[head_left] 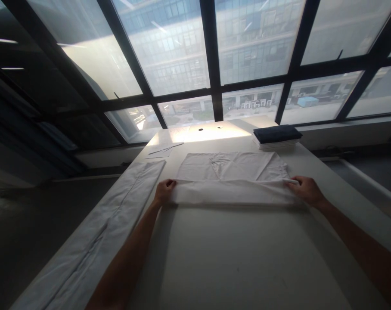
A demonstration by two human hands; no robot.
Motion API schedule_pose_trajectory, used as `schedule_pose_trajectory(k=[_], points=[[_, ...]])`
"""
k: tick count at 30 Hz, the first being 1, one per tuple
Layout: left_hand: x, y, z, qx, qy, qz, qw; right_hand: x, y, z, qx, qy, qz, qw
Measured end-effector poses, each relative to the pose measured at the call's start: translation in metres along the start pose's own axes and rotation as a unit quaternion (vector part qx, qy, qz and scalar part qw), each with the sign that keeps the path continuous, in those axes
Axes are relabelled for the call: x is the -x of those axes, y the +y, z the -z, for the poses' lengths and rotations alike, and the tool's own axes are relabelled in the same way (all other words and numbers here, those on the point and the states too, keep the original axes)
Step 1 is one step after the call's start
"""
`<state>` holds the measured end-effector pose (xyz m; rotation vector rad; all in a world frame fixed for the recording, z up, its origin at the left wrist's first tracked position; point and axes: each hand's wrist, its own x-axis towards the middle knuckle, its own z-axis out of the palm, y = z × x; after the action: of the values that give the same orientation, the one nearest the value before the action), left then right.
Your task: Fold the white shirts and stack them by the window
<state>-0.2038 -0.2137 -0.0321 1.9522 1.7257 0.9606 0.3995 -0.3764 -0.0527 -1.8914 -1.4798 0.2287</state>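
A white garment (234,189) lies across the table, its near part folded over into a straight band. Some wrinkles gather on its far part, left of the middle. My left hand (165,190) is closed on the left end of the folded edge. At the opposite end my right hand (307,189) pinches the folded edge between thumb and fingers. The cloth is stretched fairly flat between both hands. Which kind of garment it is, I cannot make out.
Long white cloth (114,219) lies along the table's left side. Papers with a thin dark stick-like item (166,149) are beyond it. A stack of folded dark and white cloth (276,135) stands at the back right. Large windows (179,43) rise behind the table (240,258).
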Motion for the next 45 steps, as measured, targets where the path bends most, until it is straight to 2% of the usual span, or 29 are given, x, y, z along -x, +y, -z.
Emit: schedule_pose_trajectory(k=[5, 10, 16, 20, 22, 24, 26, 28, 29, 31, 33, 34, 37, 39, 42, 45], points=[[-0.003, -0.011, -0.011, -0.131, -0.02, -0.003, 0.991, -0.003, 0.014, -0.011, 0.022, 0.01, -0.011, 1.0], [0.008, -0.005, -0.012, -0.224, -0.025, 0.021, 0.974, -0.002, 0.021, -0.014, 0.027, 0.008, -0.016, 0.999], [0.008, 0.005, -0.013, -0.22, -0.001, 0.041, 0.975, 0.0, 0.026, -0.014, 0.031, 0.018, -0.017, 0.999], [0.006, 0.009, -0.016, -0.256, -0.026, 0.065, 0.964, 0.002, 0.029, -0.017, 0.025, 0.018, -0.025, 0.999], [0.005, 0.011, -0.016, -0.266, -0.029, 0.071, 0.961, 0.003, 0.028, -0.017, 0.044, 0.016, -0.029, 0.998], [0.006, 0.015, -0.015, -0.272, -0.002, 0.055, 0.961, 0.006, 0.024, -0.016, 0.088, 0.017, -0.026, 0.996], [0.012, 0.024, -0.016, -0.276, 0.043, 0.007, 0.96, 0.011, 0.013, -0.014, 0.154, 0.038, -0.002, 0.987], [0.024, 0.043, -0.023, -0.264, 0.055, -0.072, 0.96, 0.017, -0.007, -0.016, 0.212, 0.076, 0.04, 0.973], [0.032, 0.056, -0.031, -0.249, 0.037, -0.118, 0.96, 0.02, -0.022, -0.019, 0.228, 0.091, 0.066, 0.967], [0.051, 0.086, -0.055, -0.216, -0.054, -0.226, 0.948, 0.027, -0.058, -0.033, 0.219, 0.089, 0.12, 0.964], [0.067, 0.117, -0.084, -0.196, -0.148, -0.314, 0.917, 0.033, -0.101, -0.059, 0.177, 0.04, 0.183, 0.966], [0.073, 0.131, -0.098, -0.189, -0.177, -0.34, 0.904, 0.035, -0.123, -0.074, 0.161, 0.012, 0.205, 0.965], [0.08, 0.153, -0.133, -0.196, -0.217, -0.37, 0.882, 0.04, -0.174, -0.123, 0.148, -0.08, 0.243, 0.955], [0.079, 0.154, -0.146, -0.21, -0.231, -0.382, 0.87, 0.041, -0.191, -0.147, 0.141, -0.12, 0.241, 0.953], [0.076, 0.145, -0.153, -0.217, -0.23, -0.379, 0.87, 0.04, -0.191, -0.164, 0.135, -0.151, 0.232, 0.951], [0.074, 0.136, -0.151, -0.211, -0.222, -0.348, 0.886, 0.039, -0.175, -0.162, 0.142, -0.155, 0.226, 0.951]])
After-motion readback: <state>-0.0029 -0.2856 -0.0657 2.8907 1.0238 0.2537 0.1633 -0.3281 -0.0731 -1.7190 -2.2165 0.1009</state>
